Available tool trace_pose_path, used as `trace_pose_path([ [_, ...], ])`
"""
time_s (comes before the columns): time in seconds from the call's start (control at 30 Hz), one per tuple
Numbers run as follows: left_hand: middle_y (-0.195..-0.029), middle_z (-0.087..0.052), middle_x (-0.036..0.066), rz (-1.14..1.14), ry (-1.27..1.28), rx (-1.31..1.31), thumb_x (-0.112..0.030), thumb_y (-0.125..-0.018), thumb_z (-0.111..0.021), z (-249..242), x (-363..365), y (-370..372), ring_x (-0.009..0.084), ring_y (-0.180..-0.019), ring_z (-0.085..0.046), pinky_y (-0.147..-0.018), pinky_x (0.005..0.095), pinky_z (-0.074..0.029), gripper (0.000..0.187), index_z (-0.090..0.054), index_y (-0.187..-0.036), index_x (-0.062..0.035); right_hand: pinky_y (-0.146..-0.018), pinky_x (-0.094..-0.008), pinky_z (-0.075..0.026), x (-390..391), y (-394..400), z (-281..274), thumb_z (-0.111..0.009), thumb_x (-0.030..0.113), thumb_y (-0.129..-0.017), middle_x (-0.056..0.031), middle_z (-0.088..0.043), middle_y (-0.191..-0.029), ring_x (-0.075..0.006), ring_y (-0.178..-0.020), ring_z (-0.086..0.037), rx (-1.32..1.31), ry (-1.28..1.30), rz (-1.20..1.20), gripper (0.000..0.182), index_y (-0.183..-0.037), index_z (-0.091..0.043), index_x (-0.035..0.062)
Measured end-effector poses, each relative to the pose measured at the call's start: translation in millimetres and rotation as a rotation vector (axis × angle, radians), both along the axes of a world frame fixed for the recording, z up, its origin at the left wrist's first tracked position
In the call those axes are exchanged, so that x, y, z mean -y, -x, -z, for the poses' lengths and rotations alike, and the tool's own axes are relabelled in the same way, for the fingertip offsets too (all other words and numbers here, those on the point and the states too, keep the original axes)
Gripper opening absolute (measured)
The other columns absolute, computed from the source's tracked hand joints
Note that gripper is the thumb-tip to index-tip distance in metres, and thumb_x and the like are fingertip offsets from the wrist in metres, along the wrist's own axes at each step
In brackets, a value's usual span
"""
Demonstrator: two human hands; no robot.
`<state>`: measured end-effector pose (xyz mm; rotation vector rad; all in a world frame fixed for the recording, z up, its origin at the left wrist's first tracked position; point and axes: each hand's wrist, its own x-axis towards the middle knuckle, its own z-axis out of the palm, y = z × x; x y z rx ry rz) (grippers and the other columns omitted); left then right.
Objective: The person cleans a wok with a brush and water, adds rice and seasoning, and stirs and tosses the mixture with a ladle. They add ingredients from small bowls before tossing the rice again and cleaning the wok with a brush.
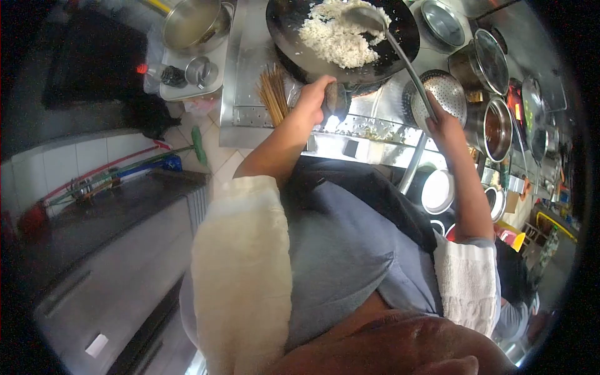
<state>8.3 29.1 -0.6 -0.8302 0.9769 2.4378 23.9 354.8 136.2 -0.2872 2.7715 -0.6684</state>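
A black wok [287, 28] holding a heap of white rice [340, 37] sits on the steel stove at the top of the head view. My left hand [314, 95] is shut on the wok's handle at its near rim. My right hand [440, 119] grips the long metal handle of a ladle [365, 17], whose bowl rests in the rice. A white towel covers each of my upper arms.
A perforated strainer [445, 92] and several steel pots [490, 128] with lids stand right of the wok. A steel pot [190, 24] and small tin sit on a shelf at upper left. Bamboo sticks [273, 94] lie beside the wok. A dark counter [112, 212] runs along the left.
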Motion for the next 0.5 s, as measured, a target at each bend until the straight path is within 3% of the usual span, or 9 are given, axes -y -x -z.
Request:
trace_pose_path([
  [0.1,-0.080,-0.065,0.008,0.002,-0.018,0.016,-0.027,-0.086,-0.062,-2.0,-2.6,-0.3,0.0250,-0.068,-0.065,-0.063,0.0412,-0.055,0.022,-0.062,-0.091,-0.0051,-0.089,-0.0415,-0.049,42.9,28.3,40.1,-0.057,0.010,-0.089,-0.0274,-0.063,-0.117,-0.0388,-0.105,-0.064,0.011,0.038,0.165,0.069,-0.151,-0.032,0.0272],
  [0.17,-0.079,-0.065,0.008,-0.031,-0.038,0.032,-0.026,-0.086,-0.062,-3.4,-7.5,-0.6,0.0250,-0.068,-0.064,-0.063,0.0411,-0.055,0.022,-0.062,-0.090,-0.0051,-0.088,-0.0483,-0.049,67.7,40.4,52.7,-0.056,0.014,-0.087,-0.0303,-0.063,-0.108,-0.0436,-0.098,-0.063,-0.016,0.071,0.119,0.070,-0.151,-0.030,0.0239],
  [0.2,-0.078,-0.065,0.008,-0.066,-0.054,0.043,-0.026,-0.086,-0.062,-5.4,-8.2,2.2,0.0251,-0.067,-0.064,-0.062,0.0411,-0.054,0.021,-0.062,-0.089,-0.0051,-0.088,-0.0488,-0.049,75.0,39.0,44.5,-0.058,0.018,-0.087,-0.0305,-0.064,-0.103,-0.0442,-0.096,-0.063,0.093,-0.011,0.100,0.071,-0.151,-0.030,0.0216],
  [0.27,-0.078,-0.065,0.008,-0.020,-0.040,0.036,-0.025,-0.085,-0.062,-0.1,-3.8,11.4,0.0247,-0.067,-0.064,-0.062,0.0405,-0.054,0.020,-0.062,-0.089,-0.0053,-0.088,-0.0495,-0.049,61.6,27.3,24.0,-0.057,0.014,-0.086,-0.0296,-0.064,-0.101,-0.0449,-0.095,-0.063,0.089,0.013,-0.067,0.070,-0.151,-0.030,0.0200],
  [0.4,-0.077,-0.064,0.008,0.145,0.043,-0.042,-0.023,-0.085,-0.061,29.0,6.7,19.3,0.0238,-0.067,-0.064,-0.061,0.0392,-0.054,0.017,-0.062,-0.087,-0.0061,-0.088,-0.0491,-0.049,37.2,-12.7,-22.7,-0.057,0.010,-0.086,-0.0283,-0.064,-0.104,-0.0448,-0.095,-0.062,0.034,-0.099,-0.171,0.070,-0.150,-0.032,0.0212],
  [0.47,-0.078,-0.064,0.008,0.126,0.094,-0.061,-0.023,-0.087,-0.058,14.5,1.8,8.5,0.0229,-0.068,-0.064,-0.061,0.0387,-0.054,0.018,-0.062,-0.089,-0.0054,-0.087,-0.0479,-0.049,26.9,-45.2,-41.4,-0.058,0.008,-0.085,-0.0265,-0.064,-0.105,-0.0439,-0.096,-0.062,-0.178,0.023,-0.178,0.071,-0.150,-0.033,0.0221],
  [0.5,-0.079,-0.064,0.008,0.105,0.136,-0.057,-0.023,-0.089,-0.056,-7.2,-3.1,-5.8,0.0228,-0.068,-0.064,-0.061,0.0389,-0.054,0.019,-0.062,-0.091,-0.0047,-0.091,-0.0448,-0.048,30.5,-59.1,-81.1,-0.058,0.004,-0.085,-0.0251,-0.063,-0.112,-0.0403,-0.103,-0.062,0.010,-0.044,-0.106,0.071,-0.149,-0.035,0.0214],
])
